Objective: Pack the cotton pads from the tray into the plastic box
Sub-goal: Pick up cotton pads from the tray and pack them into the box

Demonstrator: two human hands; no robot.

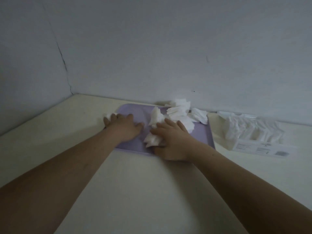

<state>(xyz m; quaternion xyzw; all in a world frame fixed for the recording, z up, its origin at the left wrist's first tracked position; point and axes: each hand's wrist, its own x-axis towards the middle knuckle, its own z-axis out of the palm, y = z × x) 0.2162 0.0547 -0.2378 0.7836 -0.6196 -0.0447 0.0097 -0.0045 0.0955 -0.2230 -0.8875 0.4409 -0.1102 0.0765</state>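
Observation:
A lilac tray (202,135) lies flat on the table near the wall. White cotton pads (179,111) are heaped on its far right part. My right hand (172,141) lies over the tray's near right side and its fingers curl round a bunch of pads (152,139). My left hand (124,126) rests on the tray's left part, its fingers over a few pads (108,115) at the left rim. To the right of the tray stands the clear plastic box (258,144), open at the top and holding several pads (239,127).
The cream table (143,183) runs into a corner between two pale walls at the far left. A pale wall stands close behind the tray and box. A printed label (263,147) covers the box's near side.

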